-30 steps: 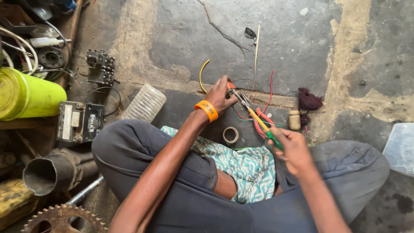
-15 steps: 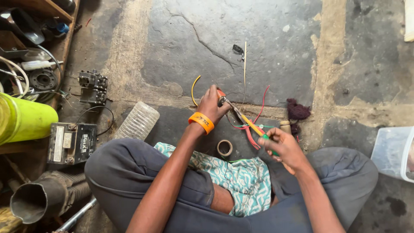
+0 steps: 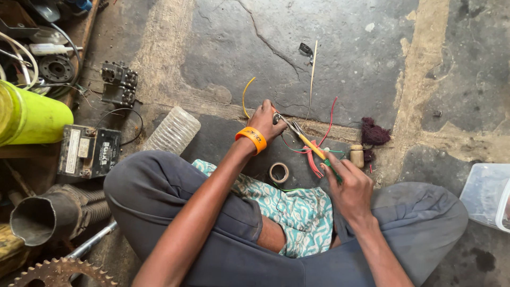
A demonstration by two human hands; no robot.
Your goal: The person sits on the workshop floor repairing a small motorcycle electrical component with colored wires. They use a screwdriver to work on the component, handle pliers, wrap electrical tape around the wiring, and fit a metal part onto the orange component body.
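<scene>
The right hand [image 3: 348, 186] is clenched around the yellow-and-green handles of slim metal pliers [image 3: 305, 143], whose tips meet a small metal part pinched in the fingers of the left hand [image 3: 265, 123], which wears an orange wristband [image 3: 251, 139]. Thin red, yellow and green wires [image 3: 332, 114] curl away from that part over the cracked stone floor [image 3: 223, 48]. Just below the pliers lies a tape roll [image 3: 278, 172]; to their right stand a small wooden peg [image 3: 356, 155] and a dark red fibre tuft [image 3: 374, 133]. Well left sit a ribbed clear bottle [image 3: 172, 130] and a boxy battery [image 3: 87, 151].
</scene>
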